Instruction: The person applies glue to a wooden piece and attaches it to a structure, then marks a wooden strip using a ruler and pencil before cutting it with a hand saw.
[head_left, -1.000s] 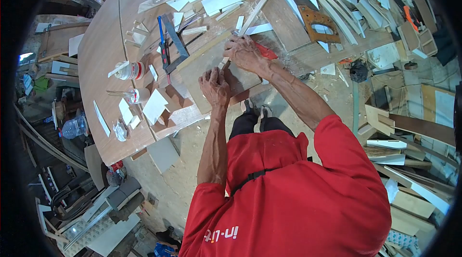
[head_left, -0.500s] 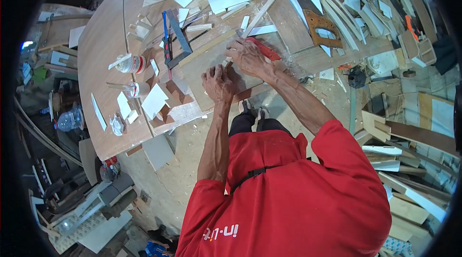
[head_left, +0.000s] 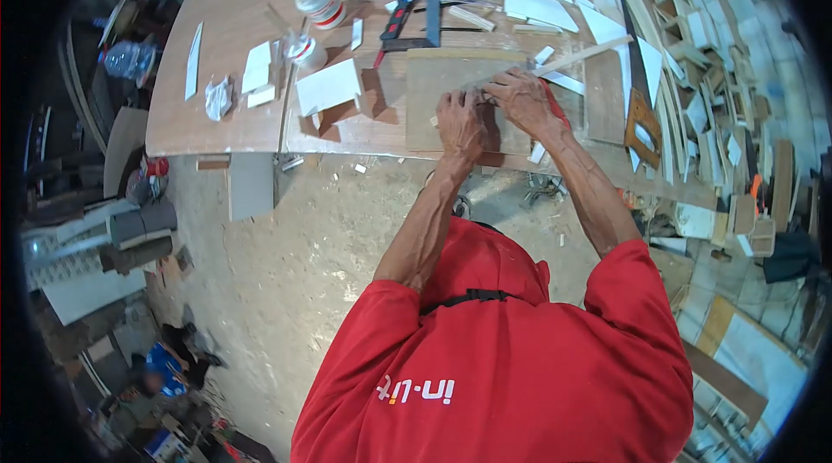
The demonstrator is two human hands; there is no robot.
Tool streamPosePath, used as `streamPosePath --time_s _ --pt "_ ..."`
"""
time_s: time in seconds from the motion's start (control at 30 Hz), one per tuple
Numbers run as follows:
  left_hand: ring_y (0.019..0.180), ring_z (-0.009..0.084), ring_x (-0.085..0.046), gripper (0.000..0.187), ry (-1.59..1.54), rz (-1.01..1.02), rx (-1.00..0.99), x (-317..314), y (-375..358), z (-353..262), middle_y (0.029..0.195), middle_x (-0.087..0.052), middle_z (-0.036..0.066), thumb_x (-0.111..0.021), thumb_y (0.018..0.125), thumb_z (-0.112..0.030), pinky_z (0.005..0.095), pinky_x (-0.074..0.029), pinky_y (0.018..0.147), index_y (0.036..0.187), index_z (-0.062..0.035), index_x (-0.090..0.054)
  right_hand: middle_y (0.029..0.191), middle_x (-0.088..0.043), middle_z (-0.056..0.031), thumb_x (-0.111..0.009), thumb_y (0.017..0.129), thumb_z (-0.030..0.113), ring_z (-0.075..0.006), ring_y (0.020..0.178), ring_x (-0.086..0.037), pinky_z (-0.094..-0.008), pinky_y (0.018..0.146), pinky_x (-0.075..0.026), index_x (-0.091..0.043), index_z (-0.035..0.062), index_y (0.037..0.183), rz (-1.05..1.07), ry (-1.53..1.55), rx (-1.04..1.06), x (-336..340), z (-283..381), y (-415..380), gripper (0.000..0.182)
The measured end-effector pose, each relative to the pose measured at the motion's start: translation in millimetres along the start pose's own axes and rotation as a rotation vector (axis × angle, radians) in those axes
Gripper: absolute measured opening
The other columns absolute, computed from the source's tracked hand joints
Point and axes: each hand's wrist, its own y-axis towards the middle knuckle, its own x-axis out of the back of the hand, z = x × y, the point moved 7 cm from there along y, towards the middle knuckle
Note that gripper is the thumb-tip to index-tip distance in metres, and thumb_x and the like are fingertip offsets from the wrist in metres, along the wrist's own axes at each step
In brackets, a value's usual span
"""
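Observation:
My left hand (head_left: 462,123) is over a flat wooden board (head_left: 423,86) near the table's front edge, its fingers curled down. A small pale bit of wood (head_left: 435,121) shows beside its fingers. My right hand (head_left: 524,101) is just to the right, fingertips bent inward and close to the left hand's. What the fingers of both hands press or pinch is hidden beneath them. Partly behind my right wrist lies a red object (head_left: 555,103). A thin wooden strip (head_left: 585,56) slants away above that hand.
A blue-and-black tool (head_left: 403,17), a dark try square (head_left: 432,8), a handsaw (head_left: 643,129) and white offcuts (head_left: 539,8) lie on the table. Tubs (head_left: 319,8) and a white-topped block (head_left: 329,89) stand left. Wood scraps crowd the right. Another person (head_left: 169,368) is at lower left.
The view has swung, so the table and hands appear shifted rightward and the floor shows more. Both hands stay close together on the board with fingers still curled.

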Motion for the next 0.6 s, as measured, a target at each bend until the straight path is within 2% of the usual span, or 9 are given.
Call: streamPosePath --time_s 0.03,0.07,0.1,0.17,0.2,0.27,0.4,0.47,0.6 --pt "0.107 0.0364 -0.047 0.045 -0.003 -0.042 -0.043 9 -3 -4 0.111 -0.054 0.017 -0.065 0.074 -0.008 0.0457 -0.037 0.094 0.119 -0.0047 -0.055 0.089 -0.061 -0.0045 -0.063 0.077 0.013 -0.0255 0.091 -0.057 -0.0383 0.077 -0.048 -0.065 0.0122 0.093 0.033 -0.003 0.027 0 2 2 0.017" --pt "0.112 0.0389 -0.044 0.058 0.006 -0.047 -0.017 16 -9 -4 0.118 -0.051 0.020 -0.066 0.073 -0.007 0.0470 -0.032 0.101 0.126 0.0025 -0.044 0.088 -0.059 -0.0058 -0.063 0.077 0.012 -0.0270 0.090 -0.057 -0.0386 0.079 -0.048 -0.062 0.0099 0.091 0.078 -0.040 0.012 -3 2 2 0.014" --pt "0.112 0.0389 -0.044 0.058 0.006 -0.055 -0.008 27 -18 -8 0.118 -0.051 0.020 -0.066 0.073 -0.007 0.0470 -0.032 0.101 0.126 0.0025 -0.044 0.088 -0.059 -0.0058 -0.063 0.077 0.012 -0.0270 0.090 -0.057 -0.0386 0.079 -0.048 -0.062 0.0099 0.091 0.082 -0.041 0.023 -3 3 3 0.014" --pt "0.112 0.0400 -0.043 0.062 0.027 -0.150 0.298 51 -41 8 0.121 -0.052 0.022 -0.066 0.074 -0.007 0.0467 -0.032 0.101 0.127 0.0084 -0.039 0.091 -0.059 -0.0058 -0.063 0.078 0.012 -0.0272 0.090 -0.057 -0.0384 0.079 -0.048 -0.061 0.0101 0.092 0.095 -0.025 0.040 -5 3 2 0.014" --pt "0.112 0.0400 -0.043 0.062 0.027 -0.150 0.298 57 -49 9 0.121 -0.052 0.022 -0.066 0.074 -0.007 0.0467 -0.032 0.101 0.127 0.0084 -0.039 0.091 -0.059 -0.0058 -0.063 0.078 0.012 -0.0272 0.090 -0.057 -0.0384 0.079 -0.048 -0.061 0.0101 0.092 0.095 -0.025 0.040 -5 3 1 0.014" --pt "0.114 0.0404 -0.043 0.064 -0.295 -0.064 0.540 56 -66 28 0.125 -0.052 0.026 -0.064 0.075 -0.007 0.0452 -0.030 0.103 0.128 0.0141 -0.034 0.091 -0.059 -0.0055 -0.063 0.079 0.013 -0.0272 0.091 -0.057 -0.0378 0.079 -0.048 -0.061 0.0106 0.093 0.082 -0.005 0.045 -4 3 1 0.014" --pt "0.114 0.0392 -0.047 0.065 -0.317 -0.021 0.510 57 -61 28 0.125 -0.053 0.029 -0.061 0.078 -0.006 0.0420 -0.034 0.101 0.131 0.0151 -0.029 0.092 -0.059 -0.0050 -0.063 0.079 0.013 -0.0268 0.092 -0.057 -0.0378 0.079 -0.048 -0.062 0.0109 0.093 0.098 -0.004 0.030 -4 2 1 0.014" --pt "0.113 0.0378 -0.053 0.065 -0.345 0.029 0.555 54 -59 31 0.123 -0.055 0.029 -0.061 0.079 -0.007 0.0406 -0.040 0.096 0.131 0.0157 -0.028 0.090 -0.061 -0.0023 -0.065 0.078 0.014 -0.0244 0.092 -0.059 -0.0376 0.077 -0.051 -0.068 0.0144 0.091 0.078 -0.004 0.016 -2 1 3 0.013" --pt "0.111 0.0368 -0.057 0.062 -0.402 0.038 0.552 48 -60 39 0.123 -0.056 0.029 -0.061 0.080 -0.007 0.0382 -0.044 0.092 0.129 0.0162 -0.030 0.090 -0.062 -0.0019 -0.066 0.077 0.014 -0.0244 0.092 -0.059 -0.0369 0.077 -0.051 -0.068 0.0147 0.090 0.090 -0.024 0.013 -4 0 2 0.014"
